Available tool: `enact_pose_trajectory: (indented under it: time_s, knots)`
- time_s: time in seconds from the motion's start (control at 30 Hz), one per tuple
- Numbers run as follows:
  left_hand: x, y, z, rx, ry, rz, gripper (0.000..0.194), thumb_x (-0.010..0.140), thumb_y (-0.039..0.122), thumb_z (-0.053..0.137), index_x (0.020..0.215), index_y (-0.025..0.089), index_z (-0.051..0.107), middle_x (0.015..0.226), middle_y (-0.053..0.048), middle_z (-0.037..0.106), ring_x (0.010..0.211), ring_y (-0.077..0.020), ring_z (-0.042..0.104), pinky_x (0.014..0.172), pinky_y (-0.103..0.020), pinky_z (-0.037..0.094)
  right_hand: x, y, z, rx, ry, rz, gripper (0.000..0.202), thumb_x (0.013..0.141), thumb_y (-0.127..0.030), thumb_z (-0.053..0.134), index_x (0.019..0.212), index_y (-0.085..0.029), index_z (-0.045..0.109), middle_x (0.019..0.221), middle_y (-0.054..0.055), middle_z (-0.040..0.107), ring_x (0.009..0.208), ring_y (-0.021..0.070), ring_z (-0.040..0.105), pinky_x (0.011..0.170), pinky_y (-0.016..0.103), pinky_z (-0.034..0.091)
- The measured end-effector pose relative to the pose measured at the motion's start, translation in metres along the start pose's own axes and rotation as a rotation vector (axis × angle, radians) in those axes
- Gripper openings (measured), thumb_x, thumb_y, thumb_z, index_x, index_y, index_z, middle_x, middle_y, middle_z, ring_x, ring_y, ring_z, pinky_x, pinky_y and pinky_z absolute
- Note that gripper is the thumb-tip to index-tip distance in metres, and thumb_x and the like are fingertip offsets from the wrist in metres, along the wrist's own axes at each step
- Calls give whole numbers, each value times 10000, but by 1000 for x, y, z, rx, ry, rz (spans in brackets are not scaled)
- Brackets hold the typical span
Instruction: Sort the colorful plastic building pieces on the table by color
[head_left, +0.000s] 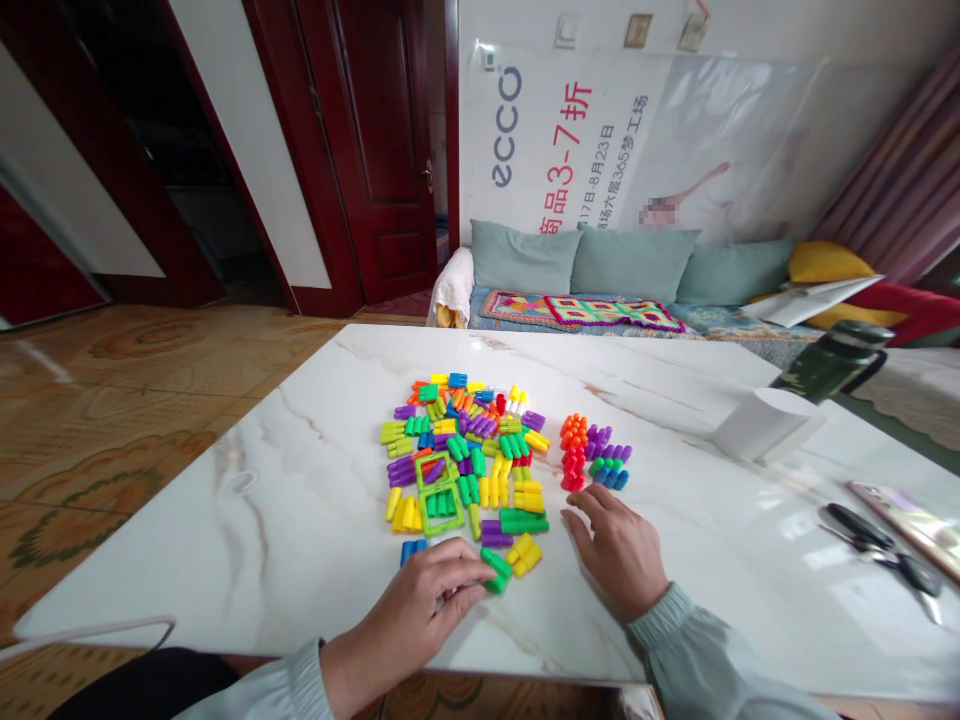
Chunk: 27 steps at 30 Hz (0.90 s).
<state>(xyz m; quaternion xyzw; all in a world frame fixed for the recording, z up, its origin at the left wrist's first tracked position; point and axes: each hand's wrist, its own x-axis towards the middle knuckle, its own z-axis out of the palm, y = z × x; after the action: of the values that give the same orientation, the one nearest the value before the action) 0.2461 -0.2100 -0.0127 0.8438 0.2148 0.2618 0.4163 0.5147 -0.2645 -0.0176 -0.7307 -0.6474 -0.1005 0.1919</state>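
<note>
My left hand (435,592) is at the near edge of a loose pile of plastic building blocks, its thumb and fingertips closed on a green building block (496,570). Just right of that block lies a yellow block (524,554). My right hand (619,546) rests on the table with its thumb and forefinger apart and nothing visible between them. Its fingertips are close to red blocks (574,468), part of a small upright group with purple blocks (609,445) and blue blocks (611,477). Light-green square frames (441,508) lie in the pile.
The white marbled table (300,520) carries a white paper roll (769,425), a dark flask (832,360), black-handled scissors (877,550) and a phone (911,525) on the right. A white cable (97,630) crosses the near left corner. Behind stands a cushioned sofa (637,265).
</note>
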Motion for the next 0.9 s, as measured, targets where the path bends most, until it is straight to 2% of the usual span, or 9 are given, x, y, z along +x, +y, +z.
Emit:
enact_pose_trajectory:
  time_s: [0.13, 0.4, 0.73, 0.9]
  knots:
    - [0, -1, 0, 2, 1, 7, 213, 937, 235, 545, 1054, 190, 717, 945, -98, 665, 861, -185, 640, 754, -272, 509, 1, -2, 1, -69, -55, 9, 220, 925, -256, 487, 1064, -223, 654, 1025, 62, 665, 864, 192, 656, 575, 260, 414]
    - [-2, -10, 2, 22, 17, 35, 207, 937, 211, 546, 1055, 175, 712, 943, -92, 658, 855, -170, 637, 739, -254, 507, 8, 2, 3, -148, -81, 49, 238, 929, -280, 497, 1096, -225, 656, 1012, 64, 638, 806, 178, 631, 539, 257, 393]
    - [0, -11, 1, 51, 28, 84, 207, 931, 171, 539, 1056, 160, 703, 940, -94, 656, 857, -170, 637, 754, -264, 515, 11, 2, 3, -167, -95, 66, 243, 934, -284, 500, 1116, -215, 645, 1087, 64, 635, 838, 191, 645, 570, 270, 412]
    - [0, -10, 0, 95, 9, 97, 213, 942, 173, 521, 1048, 162, 704, 938, -89, 661, 866, -167, 636, 767, -259, 512, 11, 1, 1, -130, -63, 72, 216, 941, -284, 485, 1020, -202, 669, 1047, 59, 646, 733, 169, 651, 540, 267, 389]
